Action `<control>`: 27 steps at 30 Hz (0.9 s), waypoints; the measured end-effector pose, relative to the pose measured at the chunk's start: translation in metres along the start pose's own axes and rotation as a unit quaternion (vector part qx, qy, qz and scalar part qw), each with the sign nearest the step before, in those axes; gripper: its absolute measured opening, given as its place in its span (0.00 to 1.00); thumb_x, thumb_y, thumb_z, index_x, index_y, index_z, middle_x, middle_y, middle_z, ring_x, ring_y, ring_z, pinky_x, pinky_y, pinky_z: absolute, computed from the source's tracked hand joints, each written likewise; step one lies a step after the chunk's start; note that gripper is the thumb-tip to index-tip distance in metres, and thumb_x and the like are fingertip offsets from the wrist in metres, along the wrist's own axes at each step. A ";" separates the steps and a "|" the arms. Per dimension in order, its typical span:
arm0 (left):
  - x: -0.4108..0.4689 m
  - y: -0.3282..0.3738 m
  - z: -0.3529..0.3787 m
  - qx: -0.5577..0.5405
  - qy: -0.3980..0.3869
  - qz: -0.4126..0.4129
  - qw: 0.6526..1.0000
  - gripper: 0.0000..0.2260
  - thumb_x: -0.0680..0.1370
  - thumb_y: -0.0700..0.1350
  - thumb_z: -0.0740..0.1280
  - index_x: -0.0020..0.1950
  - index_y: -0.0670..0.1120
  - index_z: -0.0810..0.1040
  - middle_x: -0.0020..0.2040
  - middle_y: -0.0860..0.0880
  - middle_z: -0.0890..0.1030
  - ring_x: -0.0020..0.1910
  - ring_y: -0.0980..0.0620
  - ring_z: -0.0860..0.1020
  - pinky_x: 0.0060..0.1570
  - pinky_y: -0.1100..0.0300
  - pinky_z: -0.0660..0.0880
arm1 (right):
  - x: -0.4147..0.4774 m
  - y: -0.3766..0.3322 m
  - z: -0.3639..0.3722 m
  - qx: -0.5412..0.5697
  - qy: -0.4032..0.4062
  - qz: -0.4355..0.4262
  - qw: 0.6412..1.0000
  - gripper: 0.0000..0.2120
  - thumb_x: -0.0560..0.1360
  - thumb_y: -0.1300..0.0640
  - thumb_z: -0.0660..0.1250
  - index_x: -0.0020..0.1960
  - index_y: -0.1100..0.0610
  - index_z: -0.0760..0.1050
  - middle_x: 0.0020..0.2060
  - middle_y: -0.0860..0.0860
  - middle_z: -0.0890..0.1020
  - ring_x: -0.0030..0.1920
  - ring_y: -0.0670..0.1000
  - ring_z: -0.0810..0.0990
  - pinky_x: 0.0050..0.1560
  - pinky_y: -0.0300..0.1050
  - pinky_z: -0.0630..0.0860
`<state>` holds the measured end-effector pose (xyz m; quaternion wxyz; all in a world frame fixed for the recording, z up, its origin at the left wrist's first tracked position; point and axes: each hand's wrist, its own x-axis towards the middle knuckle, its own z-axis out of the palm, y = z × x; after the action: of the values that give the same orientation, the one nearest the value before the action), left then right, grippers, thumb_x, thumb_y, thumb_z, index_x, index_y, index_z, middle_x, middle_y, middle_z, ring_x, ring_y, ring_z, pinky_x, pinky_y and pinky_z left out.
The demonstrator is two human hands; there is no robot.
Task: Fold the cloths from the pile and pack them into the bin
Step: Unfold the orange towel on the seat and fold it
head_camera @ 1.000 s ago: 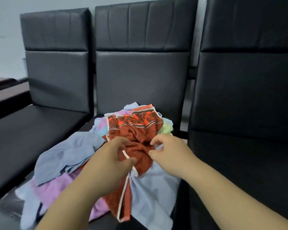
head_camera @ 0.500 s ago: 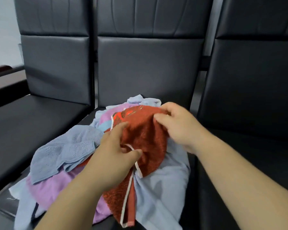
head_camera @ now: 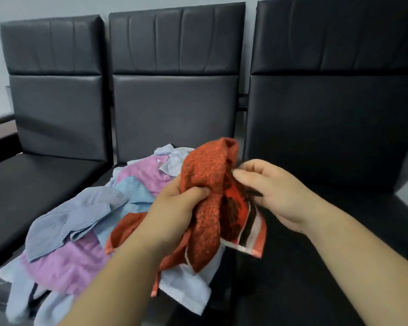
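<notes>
A rust-red towel point(head_camera: 207, 189) with white, black and orange stripes at one end hangs bunched between my hands, lifted above the pile. My left hand point(head_camera: 174, 208) grips its middle, thumb curled over the fabric. My right hand point(head_camera: 271, 191) pinches the towel's right edge near the striped end. Below and to the left lies the pile of cloths point(head_camera: 80, 222): lilac-blue, pink and pale blue pieces heaped on the middle seat. No bin shows in the head view.
Three black padded chairs stand in a row: the left seat point(head_camera: 33, 184), the middle backrest point(head_camera: 174, 109) behind the pile, and the right seat point(head_camera: 339, 267) under my right forearm. A dark bench edge point(head_camera: 0, 130) shows at far left.
The red towel has come up off the pile and shifted right. My left hand went from a pinch on its white edge to a full grip; my right hand moved right along it.
</notes>
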<state>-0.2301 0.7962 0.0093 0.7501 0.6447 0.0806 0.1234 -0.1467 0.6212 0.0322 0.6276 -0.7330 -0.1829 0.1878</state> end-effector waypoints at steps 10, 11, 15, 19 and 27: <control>0.002 -0.020 0.143 -0.212 -0.121 -0.150 0.958 0.23 0.78 0.43 0.68 0.70 0.34 0.73 0.54 0.34 0.82 0.50 0.38 0.82 0.56 0.42 0.80 | -0.094 0.037 -0.112 0.158 0.041 0.099 0.982 0.14 0.76 0.51 0.70 0.60 0.53 0.82 0.54 0.56 0.87 0.48 0.55 0.86 0.53 0.55 0.79; 0.004 -0.029 0.157 -0.185 -0.105 -0.147 0.966 0.20 0.79 0.42 0.67 0.70 0.36 0.73 0.48 0.39 0.83 0.43 0.44 0.83 0.48 0.47 0.81 | -0.098 0.045 -0.126 0.169 0.086 0.109 0.976 0.10 0.78 0.52 0.69 0.58 0.53 0.81 0.55 0.57 0.87 0.49 0.54 0.86 0.55 0.54 0.80; -0.002 -0.071 0.172 0.150 -0.074 -0.134 0.977 0.34 0.73 0.54 0.74 0.76 0.56 0.65 0.63 0.51 0.78 0.55 0.52 0.80 0.59 0.50 0.79 | -0.108 0.085 -0.163 -0.005 0.214 0.209 0.954 0.20 0.80 0.45 0.70 0.68 0.51 0.73 0.68 0.56 0.79 0.62 0.55 0.81 0.63 0.54 0.77; -0.015 -0.095 0.166 0.405 -0.144 -0.039 0.902 0.21 0.73 0.53 0.76 0.62 0.55 0.73 0.54 0.55 0.78 0.52 0.58 0.78 0.55 0.59 0.76 | -0.115 0.101 -0.177 -0.316 0.215 0.221 0.897 0.34 0.74 0.40 0.73 0.76 0.47 0.66 0.69 0.52 0.72 0.64 0.54 0.76 0.56 0.48 0.72; -0.027 -0.097 0.157 0.664 -0.312 -0.033 0.678 0.19 0.65 0.64 0.74 0.47 0.55 0.73 0.50 0.55 0.75 0.49 0.51 0.77 0.53 0.51 0.77 | -0.119 0.119 -0.142 -0.372 -0.063 0.103 0.920 0.09 0.75 0.50 0.75 0.55 0.44 0.80 0.46 0.39 0.80 0.42 0.38 0.78 0.45 0.32 0.72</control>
<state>-0.2039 0.6260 -0.0632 0.1100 0.9715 -0.0761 -0.1960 -0.1734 0.4230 -0.0598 0.2741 -0.9152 -0.2025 0.2151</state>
